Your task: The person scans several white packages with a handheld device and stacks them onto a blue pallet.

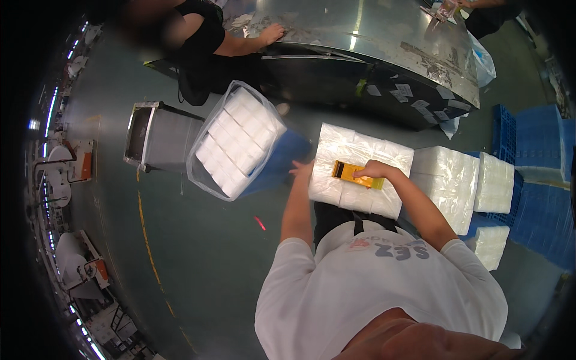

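A clear plastic-wrapped bale of white packs (366, 143) stands right in front of me. My right hand (372, 171) lies over a flat yellow tool with a black end (345, 170), its fingers closed round it on top of the bale. I cannot make out the tool's exact kind. At the bale's left side is my left hand (302, 168), its fingers apart and no object in them. To the left, a blue bin (279, 159) with a clear liner bag (198, 159) holds rows of white packs (240, 135).
More wrapped white bales (447, 186) stand to my right, near blue pallets (504, 138). A metal-topped table (384, 36) runs across the far side, where a co-worker's hand (273, 34) rests. A grey bin (171, 137) stands farther left. Sewing machines (81, 267) line the left edge.
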The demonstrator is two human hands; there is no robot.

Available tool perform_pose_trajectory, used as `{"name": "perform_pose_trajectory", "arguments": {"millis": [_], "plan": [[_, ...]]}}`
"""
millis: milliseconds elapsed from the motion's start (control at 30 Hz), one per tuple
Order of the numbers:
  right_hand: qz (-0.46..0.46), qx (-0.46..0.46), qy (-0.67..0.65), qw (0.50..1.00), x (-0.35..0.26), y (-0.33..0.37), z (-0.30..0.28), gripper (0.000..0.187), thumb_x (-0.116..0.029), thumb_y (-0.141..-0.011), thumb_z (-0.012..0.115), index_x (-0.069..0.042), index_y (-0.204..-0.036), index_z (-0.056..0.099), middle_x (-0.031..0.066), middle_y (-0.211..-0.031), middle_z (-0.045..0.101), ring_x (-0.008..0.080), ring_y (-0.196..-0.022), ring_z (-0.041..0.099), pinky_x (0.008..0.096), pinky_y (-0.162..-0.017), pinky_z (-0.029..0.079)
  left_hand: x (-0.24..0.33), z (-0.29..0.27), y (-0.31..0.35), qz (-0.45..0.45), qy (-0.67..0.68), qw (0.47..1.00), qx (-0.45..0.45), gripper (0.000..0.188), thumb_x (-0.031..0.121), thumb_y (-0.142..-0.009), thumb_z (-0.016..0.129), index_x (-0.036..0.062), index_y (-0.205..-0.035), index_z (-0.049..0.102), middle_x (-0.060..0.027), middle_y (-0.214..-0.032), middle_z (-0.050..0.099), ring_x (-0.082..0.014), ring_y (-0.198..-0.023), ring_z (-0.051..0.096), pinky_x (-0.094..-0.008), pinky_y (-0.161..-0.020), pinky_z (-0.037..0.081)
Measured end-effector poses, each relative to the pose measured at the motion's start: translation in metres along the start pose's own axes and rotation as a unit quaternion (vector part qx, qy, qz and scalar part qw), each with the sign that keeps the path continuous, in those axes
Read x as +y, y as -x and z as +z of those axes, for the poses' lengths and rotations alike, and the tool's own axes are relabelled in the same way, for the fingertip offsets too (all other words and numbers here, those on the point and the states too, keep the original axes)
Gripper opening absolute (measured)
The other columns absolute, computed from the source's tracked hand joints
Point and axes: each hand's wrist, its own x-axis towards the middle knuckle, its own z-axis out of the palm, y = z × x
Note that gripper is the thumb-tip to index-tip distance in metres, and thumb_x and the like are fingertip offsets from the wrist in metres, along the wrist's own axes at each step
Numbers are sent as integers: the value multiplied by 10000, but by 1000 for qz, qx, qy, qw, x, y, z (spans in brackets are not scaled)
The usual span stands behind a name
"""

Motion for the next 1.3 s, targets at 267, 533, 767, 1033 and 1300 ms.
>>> {"name": "perform_pose_trajectory", "arguments": {"millis": [267, 533, 767, 1033, 1300], "plan": [[-47, -35, -100, 993, -8, 45, -37, 757, -662, -631, 534, 60, -831, 644, 195, -777, 619, 261, -747, 594, 319, -736, 437, 43, -53, 150, 411, 43, 910, 37, 175, 136, -794, 498, 21, -662, 483, -147, -713, 527, -326, -694, 513, -397, -627, 403], [-82, 15, -33, 996, 17, 47, -18, 761, -673, -641, 508, 66, -773, 638, 207, -737, 613, 277, -663, 585, 335, -624, 454, 71, 86, 236, 718, -230, 606, -254, 564, 227, -790, 506, 136, -1308, 300, -78, -1358, 293, -234, -1271, 247, -348, -1007, 266], [16, -30, 27, 999, 174, 156, -31, 741, -662, -611, 526, 52, -777, 637, 213, -770, 613, 304, -733, 598, 354, -668, 455, 41, 69, 213, 724, -315, 582, -196, 714, 333, -745, 546, 148, -1351, 215, -40, -1405, 209, -181, -1296, 190, -407, -1042, 162], [206, 52, 51, 976, 249, 191, -16, 546, -521, -575, 597, -30, -805, 661, 167, -861, 630, 282, -817, 608, 337, -706, 468, 38, 85, 204, 647, -421, 584, -252, 620, 261, -765, 536, 137, -1318, 284, -59, -1405, 201, -190, -1281, 218, -412, -1014, 230], [214, 140, 80, 963, 195, 75, 63, 431, -405, -677, 545, -61, -916, 645, 124, -949, 623, 257, -884, 601, 355, -719, 469, 71, 66, 229, 689, -333, 631, -129, 656, 361, -781, 510, 165, -1345, 237, -85, -1420, 144, -241, -1304, 144, -447, -1027, 169]]}}
